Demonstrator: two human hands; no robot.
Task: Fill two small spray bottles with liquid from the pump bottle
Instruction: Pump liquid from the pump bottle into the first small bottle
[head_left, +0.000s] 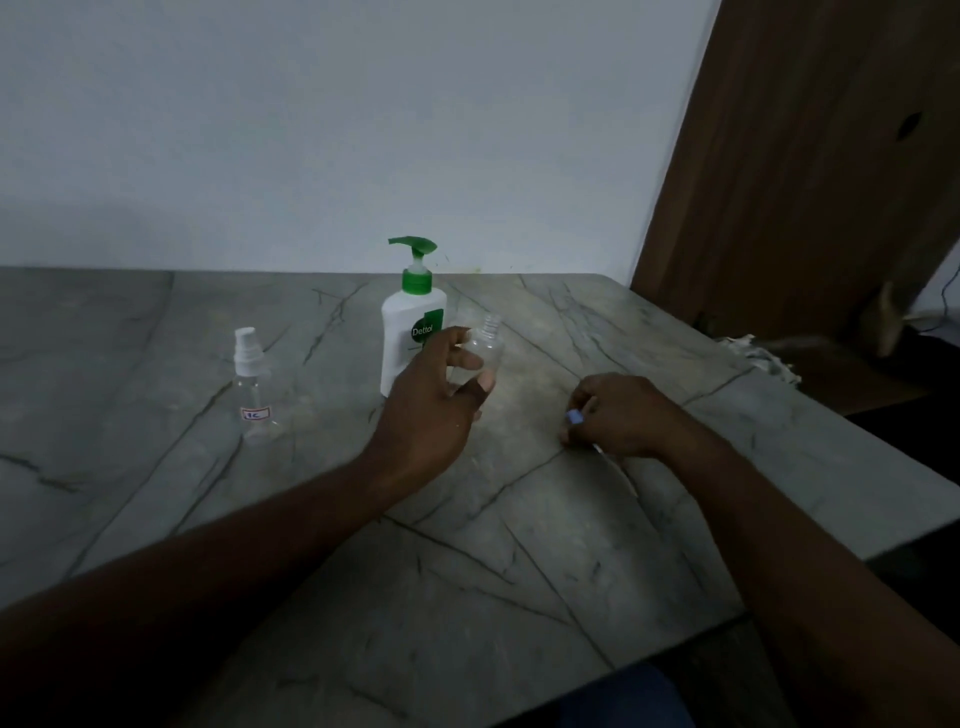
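Note:
A white pump bottle (408, 332) with a green pump head stands upright near the middle of the marble table (649, 332). Just to its right, my left hand (434, 400) grips a small clear spray bottle (485, 348) with its neck uncapped, held upright just above the table. My right hand (610, 415) rests low on the table to the right, fingers curled round the removed white spray head (575, 415), whose thin tube sticks out below the hand. A second small spray bottle (249, 382), capped and labelled, stands at the left.
A pale wall runs behind the table. A brown wooden door (810, 156) stands at the right, with crumpled white material (758, 356) by the table's right edge. The table's near right corner drops away below my right forearm.

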